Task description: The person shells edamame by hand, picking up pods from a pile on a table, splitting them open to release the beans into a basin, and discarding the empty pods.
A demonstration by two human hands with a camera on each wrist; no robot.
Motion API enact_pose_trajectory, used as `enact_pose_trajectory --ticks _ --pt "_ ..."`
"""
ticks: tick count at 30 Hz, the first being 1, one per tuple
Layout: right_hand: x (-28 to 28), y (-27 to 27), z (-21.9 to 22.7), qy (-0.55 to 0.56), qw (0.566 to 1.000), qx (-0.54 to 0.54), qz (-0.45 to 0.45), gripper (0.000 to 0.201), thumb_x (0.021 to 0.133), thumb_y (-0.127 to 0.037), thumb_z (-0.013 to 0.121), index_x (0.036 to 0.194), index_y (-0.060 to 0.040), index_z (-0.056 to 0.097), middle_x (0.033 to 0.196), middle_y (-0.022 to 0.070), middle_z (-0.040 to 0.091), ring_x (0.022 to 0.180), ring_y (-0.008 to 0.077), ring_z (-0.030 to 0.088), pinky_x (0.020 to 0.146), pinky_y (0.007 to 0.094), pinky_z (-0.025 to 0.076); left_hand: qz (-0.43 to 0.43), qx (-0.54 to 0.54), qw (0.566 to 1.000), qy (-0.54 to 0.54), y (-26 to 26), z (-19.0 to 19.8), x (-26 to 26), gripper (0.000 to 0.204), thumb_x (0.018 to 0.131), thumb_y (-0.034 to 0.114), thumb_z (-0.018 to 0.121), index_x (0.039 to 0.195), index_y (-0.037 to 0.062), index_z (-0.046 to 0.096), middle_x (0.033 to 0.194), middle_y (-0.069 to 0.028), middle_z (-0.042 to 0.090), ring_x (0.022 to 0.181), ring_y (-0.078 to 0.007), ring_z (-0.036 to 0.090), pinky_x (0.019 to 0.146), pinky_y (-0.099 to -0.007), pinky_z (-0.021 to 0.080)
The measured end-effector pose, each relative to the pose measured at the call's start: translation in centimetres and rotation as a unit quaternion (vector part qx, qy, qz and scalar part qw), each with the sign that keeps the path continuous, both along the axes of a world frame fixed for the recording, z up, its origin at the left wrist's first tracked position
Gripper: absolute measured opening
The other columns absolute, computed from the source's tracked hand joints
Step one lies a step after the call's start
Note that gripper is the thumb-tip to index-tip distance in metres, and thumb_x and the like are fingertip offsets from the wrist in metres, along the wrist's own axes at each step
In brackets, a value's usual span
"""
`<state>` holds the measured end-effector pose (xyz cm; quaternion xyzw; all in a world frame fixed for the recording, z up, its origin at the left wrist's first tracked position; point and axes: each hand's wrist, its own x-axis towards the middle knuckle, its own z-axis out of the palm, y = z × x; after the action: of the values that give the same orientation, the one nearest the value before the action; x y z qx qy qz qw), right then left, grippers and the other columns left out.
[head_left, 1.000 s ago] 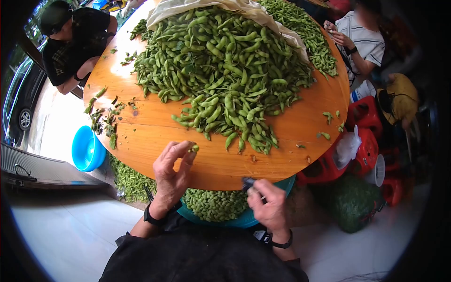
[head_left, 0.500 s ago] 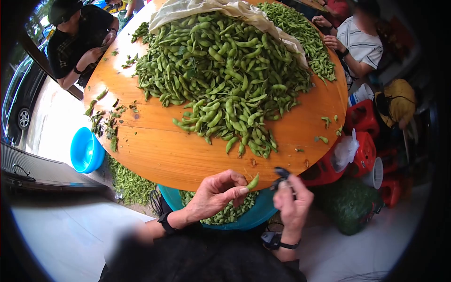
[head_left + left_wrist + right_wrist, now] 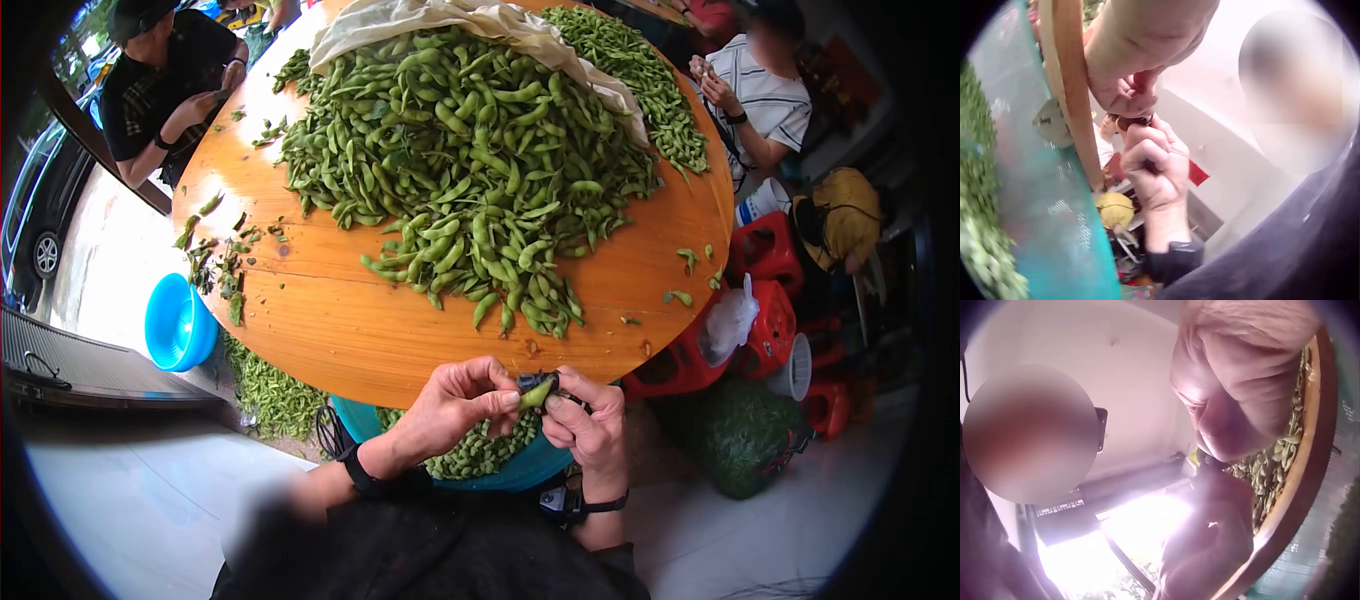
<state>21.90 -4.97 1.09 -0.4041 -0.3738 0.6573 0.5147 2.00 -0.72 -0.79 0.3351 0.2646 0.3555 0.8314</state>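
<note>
Over the near edge of the wooden table [image 3: 310, 325], my left hand [image 3: 445, 408] pinches a green soybean pod [image 3: 540, 393] between thumb and fingers. My right hand [image 3: 590, 425] grips a small black hand tool [image 3: 531, 379] against the pod's far end; the tool's kind is largely hidden by the fingers. In the right wrist view a bit of the pod [image 3: 1195, 457] shows between both hands. A large heap of soybean pods [image 3: 470, 150] covers the table's middle. Below the table edge, a teal basin [image 3: 352, 418] holds many green pods [image 3: 480, 455].
Pale cloth [image 3: 430, 15] lies over the heap's back. Leafy scraps [image 3: 230, 265] are at the table's left, a blue basin [image 3: 178, 322] beside it. Red stools [image 3: 765, 325] and a dark green bag [image 3: 735, 440] stand right. Two people [image 3: 175, 80] [image 3: 765, 90] sit across.
My left hand, with a pod, has moved right and down from over the table. My right hand has come in leftward with the tool, and both hands now meet at the pod.
</note>
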Motion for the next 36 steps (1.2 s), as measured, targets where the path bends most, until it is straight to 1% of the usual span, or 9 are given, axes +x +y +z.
enact_pose_trajectory --ticks 5,10,22,25,29,30,31,33,36 --pt "-0.2 0.1 -0.1 0.133 0.991 -0.025 -0.001 0.018 0.097 0.002 0.054 0.112 0.0025 0.064 0.078 0.0001 0.054 0.052 0.0049 0.041 0.046 0.0206 0.031 -0.06 -0.137 0.969 -0.195 -0.1 -0.2 0.6 0.008 0.096 0.009 0.064 0.098 0.0031 0.06 0.077 -0.0062 0.066 0.066 -0.0131 0.062 0.061 -0.0271 0.05" --pt "-1.2 0.7 0.8 -0.294 0.945 0.137 -0.048 0.013 0.092 0.0 0.059 0.102 0.0058 0.063 0.078 0.0068 0.056 0.056 0.0131 0.052 0.05 0.0265 0.041 0.031 0.068 0.996 0.043 -0.6 0.6 1.2 0.01 0.093 0.007 0.069 0.097 0.0032 0.06 0.078 -0.0022 0.064 0.066 -0.0079 0.058 0.059 -0.0235 0.047" --pt "-2.8 2.0 0.4 -0.141 0.987 0.023 -0.075 0.014 0.09 0.0 0.061 0.102 0.0082 0.061 0.081 0.0065 0.054 0.059 0.0116 0.056 0.05 0.0255 0.042 -0.026 0.098 0.975 0.197 2.0 1.5 -0.8 0.028 0.101 0.026 0.058 0.101 -0.0005 0.066 0.071 -0.0031 0.067 0.062 -0.0065 0.061 0.055 -0.0233 0.048" --pt "-3.9 2.1 0.5 -0.488 0.807 0.298 -0.149 0.017 0.086 0.002 0.061 0.103 0.0063 0.061 0.087 0.0165 0.055 0.068 0.0316 0.061 0.055 0.0355 0.048 -0.038 0.03 0.992 0.116 1.9 1.3 -0.6 0.027 0.102 0.025 0.057 0.11 -0.0007 0.062 0.08 -0.0041 0.066 0.069 -0.0073 0.061 0.062 -0.0235 0.05" --pt "-6.1 1.3 0.0 -0.551 0.746 0.316 -0.2 0.015 0.085 0.003 0.061 0.1 0.0061 0.061 0.085 0.0164 0.053 0.069 0.033 0.059 0.059 0.0399 0.048 0.039 -0.009 0.998 0.052 0.7 0.1 0.7 0.023 0.103 0.019 0.053 0.118 0.0019 0.056 0.082 -0.0023 0.063 0.073 -0.0078 0.06 0.067 -0.0251 0.051" --pt "-6.3 1.2 0.0 -0.55 0.749 0.315 -0.194 0.015 0.085 0.004 0.061 0.099 0.0062 0.061 0.084 0.0162 0.053 0.069 0.0322 0.06 0.058 0.0389 0.048 0.108 0.295 0.926 0.21 0.3 0.2 0.5 0.019 0.102 0.014 0.048 0.116 0.0036 0.056 0.083 -0.0018 0.059 0.072 -0.0087 0.058 0.066 -0.025 0.049" --pt "-6.3 1.1 -0.1 -0.548 0.752 0.314 -0.189 0.015 0.085 0.004 0.061 0.099 0.0063 0.061 0.084 0.016 0.053 0.068 0.0314 0.06 0.058 0.0379 0.048 0.108 0.295 0.926 0.21 0.3 0.4 0.4 0.019 0.102 0.014 0.048 0.116 0.0036 0.056 0.083 -0.0018 0.059 0.072 -0.0087 0.058 0.066 -0.025 0.049" --pt "-5.8 1.4 -0.4 -0.521 0.775 0.307 -0.184 0.014 0.086 0.003 0.061 0.099 0.0059 0.062 0.083 0.0146 0.053 0.068 0.0307 0.06 0.056 0.0362 0.048 0.028 -0.049 0.995 0.086 0.6 1.4 0.4 0.021 0.1 0.01 0.043 0.114 0.0026 0.058 0.091 -0.0045 0.06 0.073 -0.0111 0.057 0.066 -0.0256 0.048" --pt "-4.5 1.7 -0.4 -0.386 0.886 0.21 -0.149 0.011 0.089 0.001 0.061 0.097 0.0064 0.063 0.08 0.0096 0.055 0.063 0.0185 0.06 0.052 0.0296 0.046 -0.009 -0.06 0.998 -0.018 0.7 -0.1 -0.1 0.023 0.101 0.01 0.041 0.116 0.0005 0.056 0.094 -0.0052 0.059 0.074 -0.0128 0.057 0.067 -0.0266 0.048"
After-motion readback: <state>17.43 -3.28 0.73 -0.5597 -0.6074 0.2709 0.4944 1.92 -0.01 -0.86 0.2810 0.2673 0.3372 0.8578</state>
